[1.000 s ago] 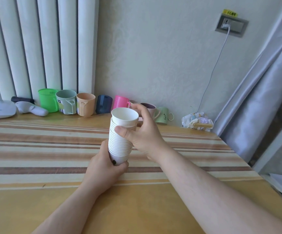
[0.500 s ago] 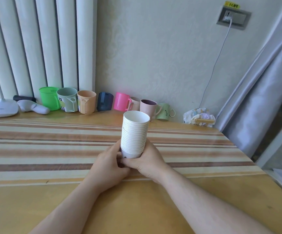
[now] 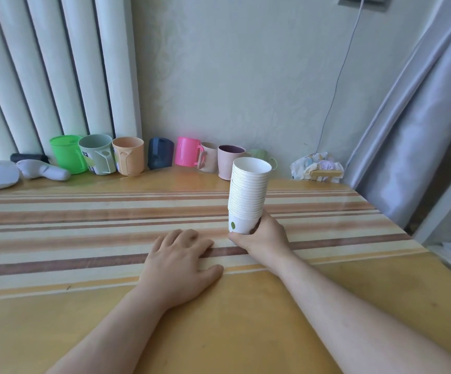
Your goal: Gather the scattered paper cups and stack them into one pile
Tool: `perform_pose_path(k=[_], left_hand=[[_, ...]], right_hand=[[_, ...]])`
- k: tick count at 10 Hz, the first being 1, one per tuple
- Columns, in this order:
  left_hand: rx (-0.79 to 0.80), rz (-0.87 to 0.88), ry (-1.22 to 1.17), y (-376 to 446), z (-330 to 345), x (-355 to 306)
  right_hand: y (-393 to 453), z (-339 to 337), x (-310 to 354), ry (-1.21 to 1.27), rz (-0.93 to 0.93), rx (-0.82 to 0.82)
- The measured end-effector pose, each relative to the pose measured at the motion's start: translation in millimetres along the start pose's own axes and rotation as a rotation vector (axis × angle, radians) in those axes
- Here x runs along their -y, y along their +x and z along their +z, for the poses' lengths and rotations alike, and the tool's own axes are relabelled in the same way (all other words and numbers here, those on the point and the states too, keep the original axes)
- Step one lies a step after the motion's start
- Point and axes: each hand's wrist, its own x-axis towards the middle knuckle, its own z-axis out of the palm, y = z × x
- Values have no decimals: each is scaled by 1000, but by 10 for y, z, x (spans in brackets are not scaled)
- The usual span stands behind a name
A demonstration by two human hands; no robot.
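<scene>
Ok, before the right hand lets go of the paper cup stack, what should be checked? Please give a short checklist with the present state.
1. Right hand grips the base of the paper cup stack: ok.
2. Stack upright: not ok, leans slightly.
3. Stack base resting on the table: cannot tell.
4. Left hand flat on the table, apart from the stack: ok.
5. No loose paper cups in view: ok.
6. Mugs by the wall apart from the stack: ok.

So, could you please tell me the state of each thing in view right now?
paper cup stack: nested, upright, gripped at its base.
right hand: closed around the stack's bottom.
left hand: flat on the table, empty.
mugs: in a row by the wall.
</scene>
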Motion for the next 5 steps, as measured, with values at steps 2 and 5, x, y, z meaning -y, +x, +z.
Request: perform_pose_path(k=[2,5], left_hand=[[80,-2,66,-58,-33,-65],[229,-104,113,-62,-122,-222]], right_hand=[[-22,-72,34,-130,4,98],[-521,-428,-253,-669,-15,297]])
